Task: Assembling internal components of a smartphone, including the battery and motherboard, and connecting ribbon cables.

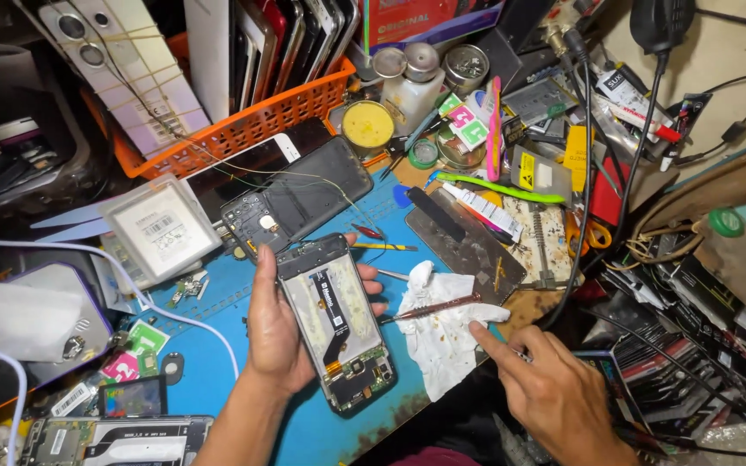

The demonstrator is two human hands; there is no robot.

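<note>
My left hand (274, 332) holds an opened phone (336, 321) with its back cover off, showing a black flex cable and a circuit board at its lower end. It is tilted above the blue work mat (218, 371). My right hand (546, 388) rests at the lower right, its index finger stretched out and touching the edge of a stained white tissue (438, 332). A thin reddish-handled tool (433, 308) lies across the tissue, apart from my fingers. My right hand holds nothing.
Another opened phone body (295, 203) lies behind on the mat. An orange basket (252, 121) of phones stands at the back. A green toothbrush (498, 187), metal plate (464, 246), yellow paste tin (367, 125), bottles, cables and parts crowd the right and left.
</note>
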